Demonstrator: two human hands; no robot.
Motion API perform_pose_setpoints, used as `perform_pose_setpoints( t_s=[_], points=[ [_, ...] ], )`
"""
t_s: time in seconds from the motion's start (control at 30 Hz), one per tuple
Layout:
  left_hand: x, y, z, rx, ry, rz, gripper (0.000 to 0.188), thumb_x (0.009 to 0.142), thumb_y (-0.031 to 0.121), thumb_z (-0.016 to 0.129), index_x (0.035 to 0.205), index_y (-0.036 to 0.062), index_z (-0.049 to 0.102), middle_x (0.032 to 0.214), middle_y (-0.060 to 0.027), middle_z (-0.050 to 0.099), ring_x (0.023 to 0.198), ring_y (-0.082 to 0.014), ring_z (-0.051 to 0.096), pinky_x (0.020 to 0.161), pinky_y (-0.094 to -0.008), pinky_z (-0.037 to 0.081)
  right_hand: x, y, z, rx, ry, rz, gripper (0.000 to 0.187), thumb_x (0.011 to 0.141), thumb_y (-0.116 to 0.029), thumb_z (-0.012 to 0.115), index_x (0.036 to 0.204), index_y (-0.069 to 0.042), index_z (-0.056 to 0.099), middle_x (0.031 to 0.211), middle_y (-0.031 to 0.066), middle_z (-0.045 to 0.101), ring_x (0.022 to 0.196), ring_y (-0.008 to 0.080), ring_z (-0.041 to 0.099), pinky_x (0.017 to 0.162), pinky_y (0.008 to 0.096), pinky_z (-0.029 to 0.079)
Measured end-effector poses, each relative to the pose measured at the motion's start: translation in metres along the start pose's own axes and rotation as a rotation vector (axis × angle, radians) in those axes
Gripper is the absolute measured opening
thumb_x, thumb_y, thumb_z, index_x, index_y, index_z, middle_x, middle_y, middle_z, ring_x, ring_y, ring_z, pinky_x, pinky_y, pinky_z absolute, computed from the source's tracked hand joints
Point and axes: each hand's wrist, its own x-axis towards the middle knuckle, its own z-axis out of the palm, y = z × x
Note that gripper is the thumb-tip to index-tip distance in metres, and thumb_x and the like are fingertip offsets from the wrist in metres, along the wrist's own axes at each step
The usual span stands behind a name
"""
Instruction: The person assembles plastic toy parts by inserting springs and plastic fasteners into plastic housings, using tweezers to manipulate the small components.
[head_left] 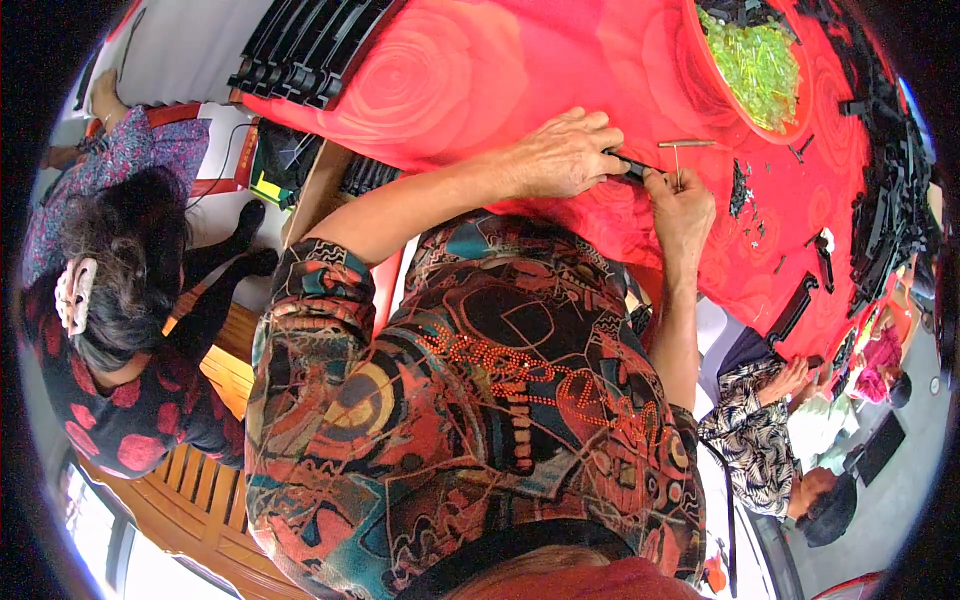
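By the red worktop's (540,60) near edge, the left hand (567,155) is gripping a black part (630,168) while the right hand (684,212) is pinching its other end, holding a T-shaped tool (684,145).

Free cloth (570,60), bowl (724,88) to right

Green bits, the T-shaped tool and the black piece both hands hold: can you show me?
Green bits (755,75), head view: middle of the pile.
T-shaped tool (690,144), head view: its crossbar.
Black piece (634,170), head view: its visible middle.
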Motion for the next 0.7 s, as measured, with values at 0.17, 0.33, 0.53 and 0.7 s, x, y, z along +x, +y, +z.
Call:
perform_pose_setpoints(
  t_s=[0.17,0.33,0.53,0.7],
  points=[
    [0.002,-0.006,0.002,-0.048,-0.015,0.044,0.024,0.075,0.018,0.060,0.098,0.0132,0.065,0.090,-0.0058,0.051,0.084,-0.0247,0.049,0.073,-0.0374,0.043,-0.003,0.000,0.003,0.048,0.005,0.009,0.033,0.071,-0.029,0.069,0.065,0.001,0.055,0.058,0.0179,0.056,0.054,0.0297,0.057,0.054,0.0406,0.043],
    [0.004,-0.007,0.000,-0.084,-0.090,0.062,0.027,0.072,0.017,0.061,0.099,0.0120,0.065,0.092,-0.0083,0.051,0.089,-0.0265,0.049,0.076,-0.0392,0.044,-0.002,-0.001,0.005,-0.028,0.027,0.014,0.032,0.069,-0.031,0.067,0.068,0.000,0.059,0.060,0.0182,0.058,0.058,0.0315,0.059,0.058,0.0404,0.046],
    [0.008,-0.005,-0.004,-0.110,-0.154,0.024,0.027,0.073,0.015,0.059,0.100,0.0107,0.064,0.093,-0.0102,0.051,0.090,-0.0277,0.049,0.078,-0.0402,0.044,-0.001,-0.010,-0.001,-0.161,0.003,0.013,0.035,0.069,-0.034,0.066,0.068,-0.001,0.058,0.063,0.0207,0.060,0.063,0.0349,0.061,0.059,0.0421,0.046],
    [0.010,-0.001,-0.006,-0.112,-0.168,0.010,0.028,0.073,0.014,0.059,0.100,0.0109,0.065,0.093,-0.0109,0.051,0.091,-0.0284,0.050,0.078,-0.0406,0.044,0.001,-0.012,0.002,-0.201,-0.001,0.032,0.035,0.068,-0.034,0.065,0.068,0.000,0.058,0.064,0.0220,0.060,0.064,0.0364,0.062,0.060,0.0433,0.047]
  ],
)
